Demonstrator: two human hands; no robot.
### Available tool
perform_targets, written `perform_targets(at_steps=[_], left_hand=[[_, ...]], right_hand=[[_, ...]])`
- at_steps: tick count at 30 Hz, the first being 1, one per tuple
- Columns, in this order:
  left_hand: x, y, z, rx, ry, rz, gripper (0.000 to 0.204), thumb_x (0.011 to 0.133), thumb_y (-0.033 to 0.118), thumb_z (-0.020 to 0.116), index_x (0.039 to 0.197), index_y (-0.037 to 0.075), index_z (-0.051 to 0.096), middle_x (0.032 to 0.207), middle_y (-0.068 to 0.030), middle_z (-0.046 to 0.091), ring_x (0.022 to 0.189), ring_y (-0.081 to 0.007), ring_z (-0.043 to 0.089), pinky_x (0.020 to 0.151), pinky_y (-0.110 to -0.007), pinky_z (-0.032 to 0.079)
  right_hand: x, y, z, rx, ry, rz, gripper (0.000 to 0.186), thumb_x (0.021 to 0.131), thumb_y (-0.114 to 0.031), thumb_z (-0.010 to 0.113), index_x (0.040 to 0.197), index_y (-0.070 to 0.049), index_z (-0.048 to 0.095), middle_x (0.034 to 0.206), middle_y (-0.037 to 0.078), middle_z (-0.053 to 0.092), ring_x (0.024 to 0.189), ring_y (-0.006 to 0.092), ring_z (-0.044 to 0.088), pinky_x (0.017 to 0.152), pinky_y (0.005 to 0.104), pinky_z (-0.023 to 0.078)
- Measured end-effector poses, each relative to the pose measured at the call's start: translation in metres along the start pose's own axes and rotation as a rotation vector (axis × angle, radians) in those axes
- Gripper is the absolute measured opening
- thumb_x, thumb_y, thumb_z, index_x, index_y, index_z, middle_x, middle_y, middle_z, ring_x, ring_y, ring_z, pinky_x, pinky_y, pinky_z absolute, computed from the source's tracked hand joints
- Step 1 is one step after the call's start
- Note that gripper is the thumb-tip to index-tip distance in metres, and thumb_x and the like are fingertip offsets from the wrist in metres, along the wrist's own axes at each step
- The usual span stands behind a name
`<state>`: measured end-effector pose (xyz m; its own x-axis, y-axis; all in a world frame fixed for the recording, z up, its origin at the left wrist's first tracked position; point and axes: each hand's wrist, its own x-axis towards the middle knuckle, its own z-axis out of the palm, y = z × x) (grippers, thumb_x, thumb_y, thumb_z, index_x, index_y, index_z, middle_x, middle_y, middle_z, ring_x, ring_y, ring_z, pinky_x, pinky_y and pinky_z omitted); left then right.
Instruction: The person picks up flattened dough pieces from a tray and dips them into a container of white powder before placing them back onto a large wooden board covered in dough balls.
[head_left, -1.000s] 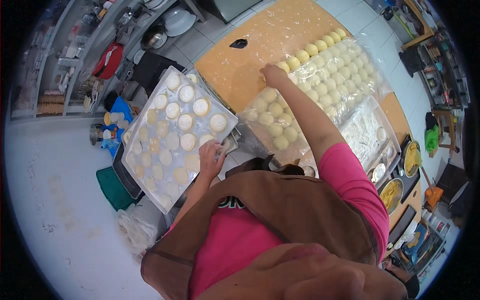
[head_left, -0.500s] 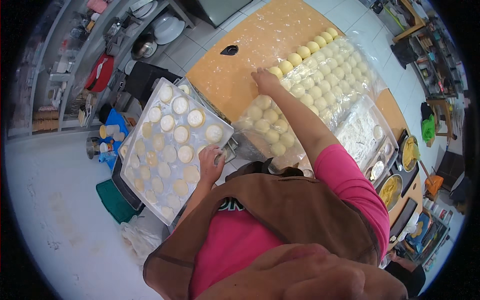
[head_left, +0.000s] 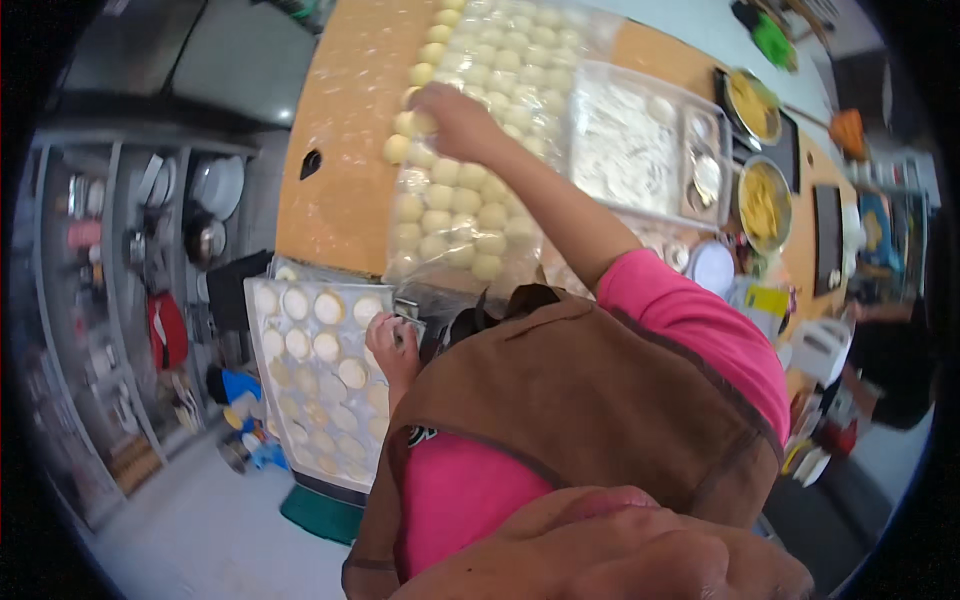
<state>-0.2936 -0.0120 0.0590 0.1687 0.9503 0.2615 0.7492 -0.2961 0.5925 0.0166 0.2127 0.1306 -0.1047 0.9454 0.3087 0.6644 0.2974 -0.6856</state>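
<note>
My right hand (head_left: pixel 445 120) is over the row of pale-yellow dough balls (head_left: pixel 395 149), fingers curled round what looks like one ball. Beside the row, many more balls (head_left: pixel 465 200) lie under clear plastic. My left hand (head_left: pixel 395 345) is at the upper right corner of a tray (head_left: pixel 262 380) of round dough discs, some dusted white, with fingers curled on something small and partly hidden. A shallow pan of flour (head_left: pixel 620 140) lies right of the plastic-covered dough.
Wooden table (head_left: pixel 335 80); two bowls of yellow filling (head_left: pixel 760 200) and white appliance (head_left: pixel 822 350) at right. Another person (head_left: pixel 890 360) in dark clothing stands there. Metal shelves (head_left: pixel 105 300) with pots, and steel cabinet (head_left: pixel 200 70), are left. Green mat (head_left: pixel 315 515) lies below the tray.
The view has swung, turning the table and tray more upright in the picture. My right hand has moved along the dough row; my left stays by the tray corner.
</note>
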Motion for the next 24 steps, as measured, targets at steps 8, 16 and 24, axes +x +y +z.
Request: perform_targets(at_steps=[8,16,24], left_hand=[[0.022,0.030,0.030,-0.021,-0.110,0.107,0.021,0.076,0.006,0.065,0.095,0.005,0.056,0.108,-0.0132,0.057,0.106,-0.0344,0.050,0.093,-0.045,0.036],[0.036,0.071,0.049,-0.008,-0.204,0.177,0.020,0.078,0.010,0.065,0.096,0.005,0.057,0.110,-0.0124,0.057,0.108,-0.0341,0.049,0.095,-0.045,0.035],[0.036,0.087,0.058,-0.013,-0.243,0.194,0.020,0.078,0.011,0.065,0.096,0.005,0.058,0.111,-0.0123,0.057,0.111,-0.0336,0.049,0.096,-0.045,0.034]], right_hand=[[-0.175,0.137,-0.106,-0.374,-0.056,0.625,0.046,0.068,-0.006,0.068,0.112,-0.013,0.056,0.109,0.012,0.057,0.104,0.0310,0.055,0.085,0.0402,0.047],[-0.228,0.148,-0.129,-0.482,-0.146,0.882,0.084,0.056,-0.038,0.084,0.124,-0.007,0.047,0.118,0.021,0.054,0.110,0.0380,0.053,0.090,0.0426,0.047],[-0.241,0.223,-0.101,-0.325,-0.303,0.791,0.039,0.065,-0.017,0.070,0.099,0.000,0.061,0.101,0.020,0.064,0.098,0.0345,0.061,0.084,0.0410,0.049]])
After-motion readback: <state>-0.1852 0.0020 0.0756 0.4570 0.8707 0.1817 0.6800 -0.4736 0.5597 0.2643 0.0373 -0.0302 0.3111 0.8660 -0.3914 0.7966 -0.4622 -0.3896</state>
